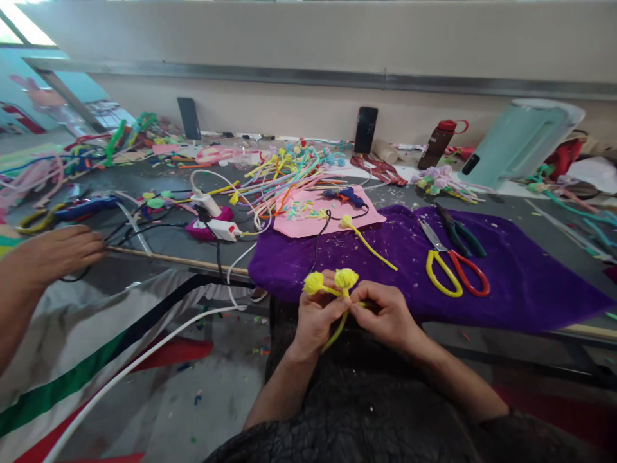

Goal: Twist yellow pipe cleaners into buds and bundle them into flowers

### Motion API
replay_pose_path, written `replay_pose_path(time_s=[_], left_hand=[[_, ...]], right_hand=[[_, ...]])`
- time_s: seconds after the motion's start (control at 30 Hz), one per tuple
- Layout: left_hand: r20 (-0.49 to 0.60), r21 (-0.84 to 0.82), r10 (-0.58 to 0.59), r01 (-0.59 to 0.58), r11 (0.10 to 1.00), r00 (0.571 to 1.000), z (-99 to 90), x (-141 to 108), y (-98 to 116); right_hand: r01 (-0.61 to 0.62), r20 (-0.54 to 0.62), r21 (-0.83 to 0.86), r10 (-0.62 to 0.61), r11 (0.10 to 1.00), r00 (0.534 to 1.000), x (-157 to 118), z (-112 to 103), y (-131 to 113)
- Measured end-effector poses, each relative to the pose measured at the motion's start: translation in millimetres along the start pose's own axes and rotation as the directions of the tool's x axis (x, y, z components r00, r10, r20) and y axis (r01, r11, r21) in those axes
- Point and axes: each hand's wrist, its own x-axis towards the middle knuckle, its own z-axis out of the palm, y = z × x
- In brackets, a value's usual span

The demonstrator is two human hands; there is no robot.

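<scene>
The left hand [313, 321] and right hand [385, 315] pinch yellow pipe-cleaner flowers [346, 278] between them, just off the worktop's [164, 241] front edge. A single yellow flower [369, 243] lies on the purple cloth [409, 283], left of the red-and-yellow-handled scissors [446, 254], near the blue glue gun [344, 196].

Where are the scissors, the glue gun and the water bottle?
Scissors [444, 273]: head view, on the yellow handle loop.
Glue gun [354, 199]: head view, on its blue body.
Water bottle [434, 148]: head view, on its dark side.
</scene>
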Motion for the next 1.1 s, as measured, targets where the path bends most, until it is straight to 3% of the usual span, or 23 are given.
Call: replay_pose_path(time_s=[0.03,0.1,0.17,0.2,0.3,0.37,0.43,0.53,0.63,0.73,0.87,0.97,1.03,1.1], left_hand=[[-0.058,-0.002,0.0,-0.001,1.0,0.998,1.5,0.6,-1.0],[-0.142,-0.002,0.025,-0.026,1.0,0.989,5.0,1.9,-2.0],[-0.167,0.0,0.046,-0.047,0.999,0.985,7.7,2.6,-1.4],[-0.161,0.001,0.04,-0.041,0.999,0.986,8.2,2.4,-0.6],[-0.065,-0.002,-0.029,0.029,1.0,0.997,5.3,-1.0,2.4],[0.064,0.009,-0.041,0.041,0.999,0.997,1.0,-3.8,5.1],[0.197,0.036,-0.008,0.001,0.999,0.98,-2.9,-5.1,8.5],[0.331,0.12,0.021,-0.064,0.991,0.943,-5.4,-3.1,14.0],[0.382,0.153,0.038,-0.104,0.983,0.923,-4.0,1.5,16.8],[0.376,0.093,0.107,-0.152,0.984,0.92,-1.5,4.6,15.5],[0.278,0.058,0.104,-0.125,0.991,0.955,1.2,2.6,11.9],[0.155,0.002,0.002,-0.002,1.0,0.988,4.0,-1.0,9.9],[0.067,-0.056,-0.068,0.071,0.996,0.995,6.4,-2.0,8.3],[-0.029,-0.097,-0.099,0.095,0.991,0.995,9.1,-1.3,6.1]], right_hand=[[0.132,-0.043,-0.194,-0.143,0.972,0.989,1.1,0.3,0.4],[0.302,-0.049,-0.471,-0.366,0.829,0.929,3.8,2.2,2.8],[0.341,-0.04,-0.554,-0.434,0.759,0.9,6.6,4.1,4.6],[0.321,-0.049,-0.526,-0.405,0.787,0.913,7.6,4.3,4.4],[0.108,-0.05,-0.188,-0.12,0.976,0.992,8.4,-0.2,-0.6],[-0.103,0.039,0.136,0.098,0.985,0.994,7.2,-6.0,-4.5],[-0.263,0.161,0.404,0.215,0.876,0.963,5.3,-10.5,-5.5],[-0.421,0.339,0.639,0.257,0.643,0.905,2.8,-9.8,0.0],[-0.549,0.497,0.71,0.238,0.44,0.834,1.3,-1.2,9.4],[-0.606,0.568,0.709,0.217,0.36,0.794,0.4,7.0,15.8],[-0.552,0.477,0.685,0.281,0.475,0.833,1.3,6.8,14.1],[-0.435,0.327,0.576,0.293,0.692,0.898,3.2,1.0,7.0],[-0.277,0.184,0.376,0.222,0.884,0.958,4.1,-2.5,2.4],[-0.032,0.041,0.035,0.031,0.999,0.999,4.6,-4.2,0.5]])
